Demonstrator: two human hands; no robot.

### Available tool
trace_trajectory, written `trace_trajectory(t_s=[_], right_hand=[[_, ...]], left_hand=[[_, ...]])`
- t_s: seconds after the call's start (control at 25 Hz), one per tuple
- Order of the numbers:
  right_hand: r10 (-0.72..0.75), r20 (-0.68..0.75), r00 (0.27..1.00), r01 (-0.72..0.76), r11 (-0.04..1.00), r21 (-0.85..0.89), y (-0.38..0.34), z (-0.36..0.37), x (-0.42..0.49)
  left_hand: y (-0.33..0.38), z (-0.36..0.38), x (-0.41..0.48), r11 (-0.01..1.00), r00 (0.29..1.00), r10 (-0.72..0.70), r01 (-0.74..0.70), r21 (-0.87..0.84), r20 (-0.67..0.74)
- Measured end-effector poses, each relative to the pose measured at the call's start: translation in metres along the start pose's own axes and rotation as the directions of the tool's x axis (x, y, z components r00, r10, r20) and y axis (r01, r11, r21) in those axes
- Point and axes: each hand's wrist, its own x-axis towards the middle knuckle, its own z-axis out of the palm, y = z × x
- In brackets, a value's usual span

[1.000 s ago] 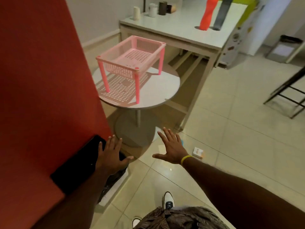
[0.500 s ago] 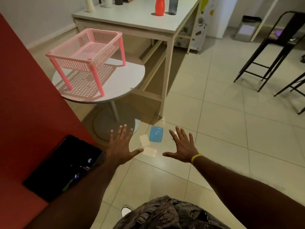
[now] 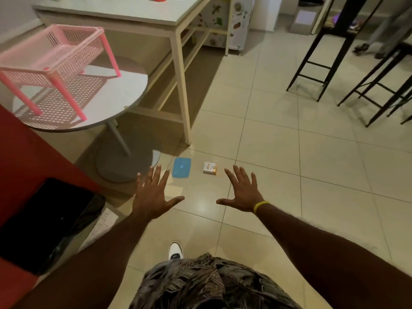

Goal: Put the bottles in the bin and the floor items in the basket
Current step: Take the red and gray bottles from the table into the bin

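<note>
Left hand [image 3: 153, 197] and right hand [image 3: 242, 191] both spread open, empty, above blue lid [image 3: 181, 167] and small box [image 3: 210, 168] on floor tiles [image 3: 278, 152].

no legible text, small box [image 3: 210, 168] print (blurred)

I see a pink basket [image 3: 55, 56] with brighter pink legs on a pale grey round table [image 3: 124, 90]. A blue lid [image 3: 181, 167] and a white-and-orange box [image 3: 210, 168] lie on cream floor tiles [image 3: 289, 163]. My right wrist wears a yellow band [image 3: 259, 206]. The bin [image 3: 44, 221] is black, beside a red wall [image 3: 33, 152].
</note>
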Motion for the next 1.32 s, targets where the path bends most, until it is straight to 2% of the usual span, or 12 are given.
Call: trace_trajectory(t_s=[0.24,0.4,0.64,0.88,1.08,1.32], right_hand=[[-0.039,-0.073,0.997,0.039,0.999,-0.003,0.054,-0.036,0.027],[-0.128,-0.048,0.991,0.120,0.984,-0.133,0.078,-0.057,0.074],[-0.279,0.005,0.960,0.268,0.919,-0.290,0.129,-0.118,0.172],[-0.273,-0.023,0.962,0.253,0.916,-0.310,0.188,-0.168,0.244],[-0.336,0.027,0.941,0.326,0.885,-0.333,0.236,-0.201,0.316],[-0.482,-0.039,0.876,0.431,0.815,-0.386,0.285,-0.278,0.423]], left_hand=[[0.047,-0.011,0.045,0.999,0.999,-0.022,0.023,0.031,-0.028],[0.070,-0.009,0.095,0.999,0.998,-0.035,0.037,0.040,-0.057],[0.105,-0.017,0.207,0.996,0.992,-0.083,0.080,-0.043,-0.091],[0.126,-0.038,0.303,0.995,0.992,-0.077,0.071,-0.065,-0.102],[0.150,-0.049,0.373,0.987,0.981,-0.156,0.152,-0.046,-0.118],[0.176,-0.095,0.471,0.954,0.929,-0.297,0.301,-0.016,-0.219]])
